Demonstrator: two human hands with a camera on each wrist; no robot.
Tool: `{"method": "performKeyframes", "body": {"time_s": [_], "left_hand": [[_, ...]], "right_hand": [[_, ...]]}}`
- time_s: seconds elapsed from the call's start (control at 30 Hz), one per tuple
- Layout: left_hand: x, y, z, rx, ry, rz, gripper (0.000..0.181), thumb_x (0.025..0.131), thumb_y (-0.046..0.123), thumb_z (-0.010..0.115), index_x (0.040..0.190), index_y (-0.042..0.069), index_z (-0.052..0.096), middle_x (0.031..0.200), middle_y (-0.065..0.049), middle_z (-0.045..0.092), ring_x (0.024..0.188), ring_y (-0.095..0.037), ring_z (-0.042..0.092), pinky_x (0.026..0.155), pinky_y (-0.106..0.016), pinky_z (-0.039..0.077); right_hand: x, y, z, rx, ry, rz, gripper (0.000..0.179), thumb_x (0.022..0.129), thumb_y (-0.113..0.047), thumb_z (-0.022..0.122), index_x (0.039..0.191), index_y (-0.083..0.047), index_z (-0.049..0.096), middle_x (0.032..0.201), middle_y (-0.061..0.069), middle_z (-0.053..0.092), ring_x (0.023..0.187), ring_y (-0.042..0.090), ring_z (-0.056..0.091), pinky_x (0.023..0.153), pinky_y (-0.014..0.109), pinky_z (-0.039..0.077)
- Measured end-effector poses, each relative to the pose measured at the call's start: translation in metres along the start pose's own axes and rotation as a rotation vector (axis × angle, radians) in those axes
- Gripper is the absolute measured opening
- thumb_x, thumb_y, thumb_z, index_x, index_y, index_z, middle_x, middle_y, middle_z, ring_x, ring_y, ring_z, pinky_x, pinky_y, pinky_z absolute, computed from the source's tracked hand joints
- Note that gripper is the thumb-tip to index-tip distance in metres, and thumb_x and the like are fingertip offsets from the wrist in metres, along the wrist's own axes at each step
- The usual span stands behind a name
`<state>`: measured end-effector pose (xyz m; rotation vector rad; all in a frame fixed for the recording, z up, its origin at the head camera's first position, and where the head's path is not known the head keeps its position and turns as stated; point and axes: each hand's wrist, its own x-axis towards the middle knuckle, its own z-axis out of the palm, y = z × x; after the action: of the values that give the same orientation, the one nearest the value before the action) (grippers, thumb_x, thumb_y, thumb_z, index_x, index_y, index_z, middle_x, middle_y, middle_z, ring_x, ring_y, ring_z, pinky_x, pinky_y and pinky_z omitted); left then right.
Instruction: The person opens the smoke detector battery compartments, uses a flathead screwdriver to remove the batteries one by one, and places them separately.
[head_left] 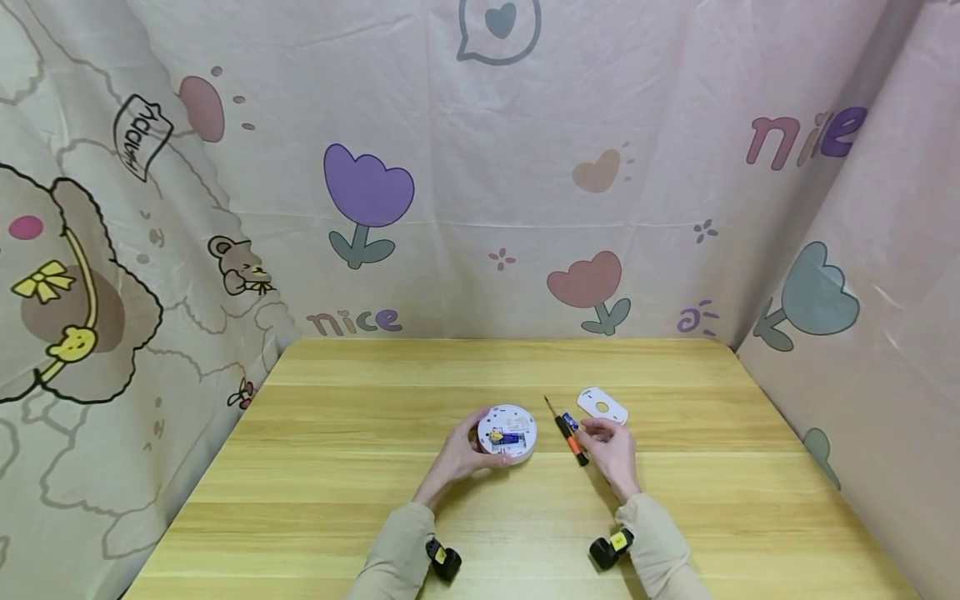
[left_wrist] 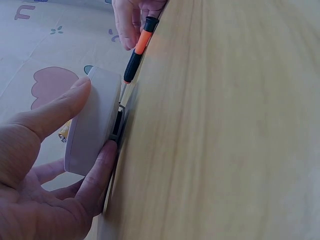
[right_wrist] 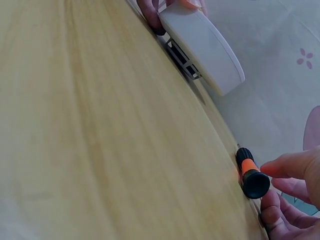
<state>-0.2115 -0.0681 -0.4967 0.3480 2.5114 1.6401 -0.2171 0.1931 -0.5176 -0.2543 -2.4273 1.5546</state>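
Observation:
My left hand [head_left: 459, 452] grips a round white device [head_left: 487, 417] by its rim, thumb on the near side. In the head view its face shows a battery compartment with a blue-and-gold battery [head_left: 512, 438] in it. The left wrist view shows the device tilted, with an open bracket [left_wrist: 118, 124] on its back. My right hand [head_left: 611, 450] is low over the table, fingertips right at a loose blue battery [head_left: 570, 422]; I cannot tell whether they pinch it. Beside that battery lies a small screwdriver [head_left: 573, 442] with an orange-and-black handle.
A white oblong plate [head_left: 613, 409] with a round hole lies just beyond my right hand. All this is on a wooden table [head_left: 337, 483]. Printed curtains [head_left: 450, 275] hang behind it and at both sides. Black wrist cameras [head_left: 447, 564] sit on both sleeves.

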Motion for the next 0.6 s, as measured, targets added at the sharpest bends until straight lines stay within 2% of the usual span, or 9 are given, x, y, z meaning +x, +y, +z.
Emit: {"method": "performKeyframes", "body": {"time_s": [0.2,0.4,0.6], "left_hand": [[0.000,0.000,0.000,0.014,0.000,0.002,0.099,0.056,0.030,0.083,0.138,0.010,0.031,0.139,-0.019,0.036,0.125,-0.036,0.038,0.104,-0.049,0.033],[-0.001,0.001,0.000,0.013,-0.001,0.005,0.098,0.056,0.029,0.083,0.138,0.010,0.031,0.139,-0.019,0.036,0.126,-0.036,0.037,0.104,-0.049,0.033],[0.000,0.001,0.000,-0.020,-0.012,0.000,0.099,0.056,0.027,0.083,0.138,0.009,0.030,0.139,-0.020,0.036,0.125,-0.036,0.038,0.103,-0.048,0.036]], "right_hand": [[0.000,0.001,0.001,0.019,0.033,-0.004,0.022,0.070,-0.013,0.072,0.091,-0.009,0.069,0.088,0.011,0.067,0.063,0.003,0.056,0.058,0.016,0.047],[0.000,0.000,0.003,0.102,0.069,-0.030,0.022,0.072,-0.013,0.071,0.092,-0.005,0.068,0.084,0.010,0.067,0.057,0.000,0.056,0.049,0.016,0.047],[-0.001,-0.009,0.004,0.144,0.049,-0.113,0.021,0.072,-0.012,0.072,0.093,-0.005,0.068,0.081,0.012,0.063,0.059,0.001,0.053,0.051,0.013,0.046]]}}
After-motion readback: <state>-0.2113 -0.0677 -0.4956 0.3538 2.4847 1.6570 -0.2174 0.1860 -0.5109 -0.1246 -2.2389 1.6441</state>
